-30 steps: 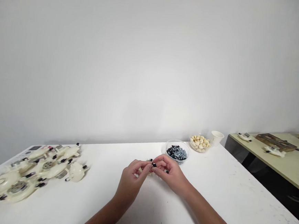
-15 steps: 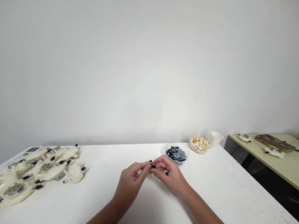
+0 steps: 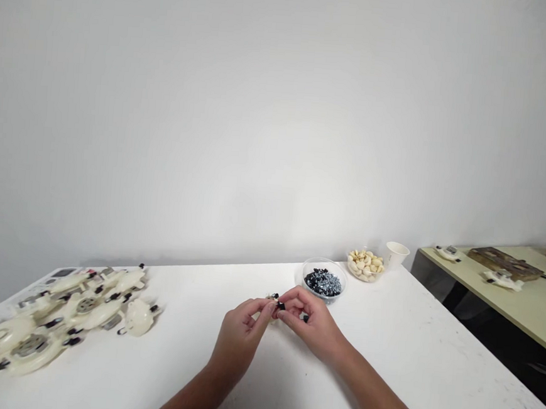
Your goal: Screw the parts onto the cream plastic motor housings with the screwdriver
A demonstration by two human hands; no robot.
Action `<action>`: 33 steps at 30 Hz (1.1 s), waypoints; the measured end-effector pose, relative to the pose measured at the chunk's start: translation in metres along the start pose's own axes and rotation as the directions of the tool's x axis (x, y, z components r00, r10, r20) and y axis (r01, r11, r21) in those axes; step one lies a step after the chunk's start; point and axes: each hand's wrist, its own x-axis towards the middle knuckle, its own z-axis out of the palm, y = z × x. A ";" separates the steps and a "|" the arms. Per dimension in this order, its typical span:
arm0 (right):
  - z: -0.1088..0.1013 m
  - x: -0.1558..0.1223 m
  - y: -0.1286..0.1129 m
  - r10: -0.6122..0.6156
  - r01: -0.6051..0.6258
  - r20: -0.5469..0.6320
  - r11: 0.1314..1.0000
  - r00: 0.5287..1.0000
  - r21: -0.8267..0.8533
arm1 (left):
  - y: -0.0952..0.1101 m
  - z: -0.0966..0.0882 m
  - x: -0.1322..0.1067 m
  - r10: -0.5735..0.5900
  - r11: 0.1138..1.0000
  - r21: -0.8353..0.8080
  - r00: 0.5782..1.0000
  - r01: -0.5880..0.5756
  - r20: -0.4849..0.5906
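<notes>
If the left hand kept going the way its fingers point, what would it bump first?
Likely the right hand, right across the small black part that the left hand helps pinch.

- Two hands are counted at lower centre: left hand [image 3: 238, 339], right hand [image 3: 311, 324].
- One small black part [image 3: 281, 305] is seen between them.
- Two bowls are counted right of centre: dark-parts bowl [image 3: 313, 265], cream-pieces bowl [image 3: 364, 278].
- One paper cup [image 3: 396, 254] is seen.
- Two benches are counted: white bench [image 3: 408, 347], pale bench [image 3: 529, 310].
- The heaped cream discs [image 3: 56, 320] at lower left cannot be counted.

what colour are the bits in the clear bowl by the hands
The bits are mostly black, some silvery, best seen in the head view.
</notes>
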 end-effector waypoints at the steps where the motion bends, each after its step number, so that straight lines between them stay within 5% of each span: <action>1: 0.000 0.000 -0.001 -0.001 0.001 0.006 1.000 1.000 0.001 | 0.000 0.000 0.000 0.001 1.000 -0.001 1.000 -0.001 0.001; 23: 0.002 -0.001 0.003 0.000 -0.001 0.025 0.999 1.000 0.054 | -0.001 0.000 -0.001 0.012 1.000 0.003 1.000 -0.012 0.020; 33: -0.002 0.003 0.005 -0.063 0.063 -0.047 0.998 0.997 0.006 | -0.004 0.000 0.007 -0.083 0.929 -0.350 0.989 0.121 0.122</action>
